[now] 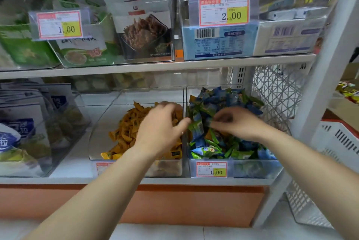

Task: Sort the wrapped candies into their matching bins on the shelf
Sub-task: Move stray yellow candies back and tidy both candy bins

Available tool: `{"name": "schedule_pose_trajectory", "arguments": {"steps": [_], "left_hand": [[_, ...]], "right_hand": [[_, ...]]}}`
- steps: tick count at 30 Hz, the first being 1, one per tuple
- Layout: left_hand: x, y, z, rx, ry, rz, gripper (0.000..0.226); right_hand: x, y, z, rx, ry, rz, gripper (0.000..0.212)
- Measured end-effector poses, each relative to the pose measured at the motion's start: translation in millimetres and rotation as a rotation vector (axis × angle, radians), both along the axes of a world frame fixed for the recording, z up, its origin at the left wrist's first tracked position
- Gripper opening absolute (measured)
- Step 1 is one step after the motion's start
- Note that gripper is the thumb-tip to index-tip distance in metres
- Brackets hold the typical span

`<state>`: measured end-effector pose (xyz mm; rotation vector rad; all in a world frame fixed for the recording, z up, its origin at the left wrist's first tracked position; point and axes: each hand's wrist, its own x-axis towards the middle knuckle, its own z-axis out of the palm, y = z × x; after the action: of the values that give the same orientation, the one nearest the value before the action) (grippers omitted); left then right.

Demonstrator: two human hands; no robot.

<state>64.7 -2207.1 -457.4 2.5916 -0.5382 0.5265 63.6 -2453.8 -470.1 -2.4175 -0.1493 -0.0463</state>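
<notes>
The white shelf (155,181) carries two clear bins side by side on its lower level. The left bin (101,131) holds orange wrapped candies (126,129). The right bin (252,168) is heaped with blue and green candies (223,100).

The left hand (159,129) hangs over the orange pile, fingers loosely bent and thumb stretched right toward the wall between the bins. Its fingertips are hidden, so I cannot tell whether it has anything. The right hand (239,123) is over the blue and green heap with fingers curled and bunched down among the wrappers. Blur hides whether they have closed on one.

The step seems to be picking strays out of the right bin. An orange-brown wrapper (208,135) shows just below the right hand's fingers. It is best to take one piece by its twisted end, lift it clear of the heap so neighbours do not spill, and check its colour before dropping it left.

The price tag (211,169) on the right bin reads 1.00. On the upper level, one tag (223,10) reads 2.00 and another (59,24) reads 1.00. The smaller print is too blurred to read.
</notes>
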Motion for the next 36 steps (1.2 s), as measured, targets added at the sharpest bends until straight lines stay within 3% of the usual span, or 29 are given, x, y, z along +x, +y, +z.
{"name": "schedule_pose_trajectory", "arguments": {"steps": [4,7,10,14,17,20,23,26,28,36], "left_hand": [[-19.1,-16.4,-4.7,0.199,-0.241,-0.259,0.031],[-24.5,-28.7,-8.1,0.238,-0.146,-0.368,0.046],[-28.0,-36.7,-22.8,0.431,-0.062,-0.418,0.046],[-25.8,-30.8,-24.0,0.511,-0.076,-0.415,0.038],[-25.0,-28.5,-19.5,0.548,-0.119,-0.396,0.034],[-25.9,-28.1,-18.9,0.603,-0.108,-0.365,0.034],[-25.7,-26.5,-20.8,0.592,-0.057,-0.340,0.035],[-29.4,-26.5,-27.1,0.529,0.002,-0.327,0.033],[-33.1,-27.1,-30.7,0.507,0.001,-0.324,0.032],[-35.8,-26.2,-39.9,0.443,-0.008,-0.323,0.031]], "right_hand": [[-1.0,2.9,-1.2,-0.233,0.092,0.088,0.024],[-6.9,-9.1,9.3,-0.145,0.005,0.047,0.012],[-18.0,-24.3,21.2,-0.048,-0.171,-0.059,0.012],[-25.1,-34.1,19.5,-0.387,-0.182,-0.116,0.023],[-23.5,-26.6,18.4,-0.321,-0.268,-0.096,0.023],[-9.4,-13.3,21.3,-0.129,-0.091,0.116,0.025],[8.0,-3.2,13.5,-0.297,0.170,0.312,0.048],[23.1,-2.3,6.7,-0.447,0.259,0.378,0.084],[29.4,-1.1,4.2,-0.504,0.289,0.391,0.097],[37.2,10.0,-6.5,-0.614,0.273,0.374,0.092]]}}
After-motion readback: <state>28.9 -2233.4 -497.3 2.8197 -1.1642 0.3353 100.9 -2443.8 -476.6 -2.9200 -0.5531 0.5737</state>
